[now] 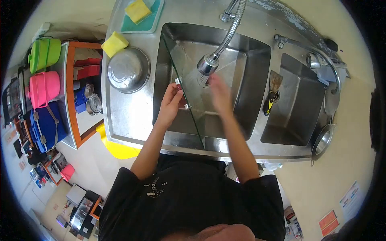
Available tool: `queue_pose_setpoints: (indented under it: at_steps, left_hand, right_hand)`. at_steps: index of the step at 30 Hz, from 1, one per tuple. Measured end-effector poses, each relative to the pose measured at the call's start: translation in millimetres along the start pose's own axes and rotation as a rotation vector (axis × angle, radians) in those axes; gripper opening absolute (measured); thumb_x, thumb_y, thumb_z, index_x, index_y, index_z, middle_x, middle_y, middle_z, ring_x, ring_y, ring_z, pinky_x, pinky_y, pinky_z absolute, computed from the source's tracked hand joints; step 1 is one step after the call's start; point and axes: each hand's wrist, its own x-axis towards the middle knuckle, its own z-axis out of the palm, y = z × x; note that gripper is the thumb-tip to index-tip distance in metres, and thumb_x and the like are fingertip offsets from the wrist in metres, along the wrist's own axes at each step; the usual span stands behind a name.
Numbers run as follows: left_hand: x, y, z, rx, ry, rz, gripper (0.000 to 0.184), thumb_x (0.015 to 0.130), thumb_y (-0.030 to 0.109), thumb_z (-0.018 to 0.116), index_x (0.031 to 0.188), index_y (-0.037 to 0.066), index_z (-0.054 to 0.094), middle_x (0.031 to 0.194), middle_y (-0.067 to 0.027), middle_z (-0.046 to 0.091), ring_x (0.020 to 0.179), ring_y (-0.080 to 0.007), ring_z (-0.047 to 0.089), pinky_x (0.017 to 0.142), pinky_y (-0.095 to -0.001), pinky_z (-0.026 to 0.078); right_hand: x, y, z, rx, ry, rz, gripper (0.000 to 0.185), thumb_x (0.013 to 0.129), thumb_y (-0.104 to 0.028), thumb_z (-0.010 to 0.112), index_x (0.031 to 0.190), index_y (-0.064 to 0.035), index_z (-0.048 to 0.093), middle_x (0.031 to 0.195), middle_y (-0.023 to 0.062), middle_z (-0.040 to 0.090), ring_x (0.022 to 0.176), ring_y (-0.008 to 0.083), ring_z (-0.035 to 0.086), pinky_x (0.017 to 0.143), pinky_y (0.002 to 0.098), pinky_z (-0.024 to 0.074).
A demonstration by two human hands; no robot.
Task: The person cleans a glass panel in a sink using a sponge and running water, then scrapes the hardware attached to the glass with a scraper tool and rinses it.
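Note:
My left hand [170,105] is closed around a red handle with silver ends [184,96], fixed to a glass panel [195,123]. The panel stands tilted over the large sink basin [257,86], seen nearly along its dark green edge. My right hand [219,93] is smeared by motion, to the right of the panel and close to the water stream. Its fingers cannot be made out. Water runs from the spray head of a flexible faucet [208,64] just above that hand.
Left of the basin sit an upturned metal bowl [128,70], a yellow sponge [115,44] and a plastic tray [156,18] holding another sponge. A scraper [272,94] lies in the smaller basin [295,120]. A strainer [323,141] hangs at the right edge.

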Motion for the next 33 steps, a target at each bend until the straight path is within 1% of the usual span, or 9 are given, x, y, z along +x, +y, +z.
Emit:
queue_pose_setpoints:
  at_steps: [3,6,10,15,18,22,26,29,33]
  left_hand:
    - [2.0,-0.6,4.4,0.163,0.012,0.094,0.014,0.104,0.021,0.049,0.112,0.01,0.05,0.09,0.0032,0.053,0.077,-0.0056,0.05,0.066,-0.0224,0.044]
    - [0.1,4.1,8.7,0.23,0.026,0.116,0.016,0.104,0.026,0.049,0.109,0.011,0.05,0.091,0.0037,0.051,0.078,-0.005,0.047,0.067,-0.0225,0.041]
    - [-5.1,7.3,14.5,0.092,-0.002,0.059,0.018,0.104,0.029,0.05,0.109,0.011,0.049,0.092,0.004,0.049,0.08,-0.0039,0.046,0.068,-0.0212,0.04]
    - [-2.1,1.4,11.6,0.32,0.072,0.118,0.017,0.102,0.024,0.055,0.107,0.008,0.05,0.084,0.0033,0.05,0.074,-0.0044,0.046,0.066,-0.02,0.039]
    - [0.0,-8.1,9.2,0.284,0.077,0.218,0.018,0.097,0.013,0.061,0.108,0.003,0.05,0.09,0.0001,0.057,0.08,-0.0058,0.052,0.07,-0.022,0.043]
    - [-0.1,-1.7,8.6,0.329,0.064,0.195,0.018,0.096,0.011,0.061,0.109,0.003,0.051,0.093,-0.0007,0.058,0.082,-0.0057,0.053,0.072,-0.0225,0.044]
    - [1.3,1.6,15.1,0.302,0.06,0.189,0.017,0.096,0.014,0.063,0.102,0.005,0.05,0.087,0.0026,0.052,0.078,-0.0046,0.05,0.07,-0.022,0.042]
    - [5.7,-3.4,12.9,0.329,0.071,0.196,0.021,0.095,0.015,0.064,0.093,0.006,0.045,0.08,0.0052,0.042,0.073,-0.0029,0.041,0.064,-0.0211,0.036]
    - [7.1,-8.3,12.7,0.248,0.073,0.268,0.019,0.096,0.016,0.063,0.094,0.007,0.046,0.08,0.0061,0.044,0.072,-0.0027,0.04,0.062,-0.0209,0.034]
  right_hand:
    - [-1.3,49.8,77.6,0.45,-0.297,0.163,0.052,0.104,-0.026,0.043,0.148,0.0011,0.035,0.154,0.0127,0.035,0.143,0.0231,0.031,0.117,0.0328,0.0224]
    - [-1.7,-20.0,77.4,0.221,-0.426,-0.024,0.056,0.106,-0.029,0.036,0.152,0.0011,0.025,0.16,0.0123,0.022,0.149,0.0218,0.017,0.12,0.0323,0.0122]
    - [-46.9,-50.0,59.6,0.258,-0.372,-0.116,0.054,0.106,-0.031,0.036,0.151,-0.0017,0.028,0.159,0.0154,0.025,0.148,0.0251,0.019,0.12,0.0362,0.0132]
    - [-93.7,74.0,34.4,0.063,-0.362,0.18,0.064,0.106,-0.042,0.03,0.154,-0.0005,0.018,0.163,0.0114,0.013,0.15,0.0223,0.011,0.121,0.035,0.0103]
    - [-74.5,147.5,42.0,0.011,-0.221,0.584,0.064,0.106,-0.045,0.028,0.152,-0.001,0.024,0.159,0.0116,0.024,0.146,0.0228,0.024,0.119,0.0356,0.0191]
    - [8.1,185.8,83.6,0.26,-0.197,0.468,0.057,0.104,-0.047,0.035,0.143,-0.0056,0.043,0.139,0.0101,0.05,0.127,0.0201,0.048,0.107,0.036,0.0374]
    - [81.7,101.7,91.8,0.238,0.019,0.255,0.044,0.102,-0.044,0.045,0.124,-0.0094,0.058,0.111,0.0012,0.067,0.087,0.0135,0.063,0.075,0.029,0.0501]
    - [78.0,-15.2,27.9,0.955,0.24,0.198,0.031,0.1,-0.029,0.054,0.122,-0.0084,0.058,0.1,-0.0008,0.067,0.075,0.0088,0.059,0.06,0.0236,0.0431]
    - [51.1,-98.8,4.0,0.471,-0.129,-0.118,0.032,0.093,-0.009,0.063,0.124,-0.0049,0.057,0.092,-0.004,0.059,0.074,0.0027,0.051,0.061,0.0183,0.0372]
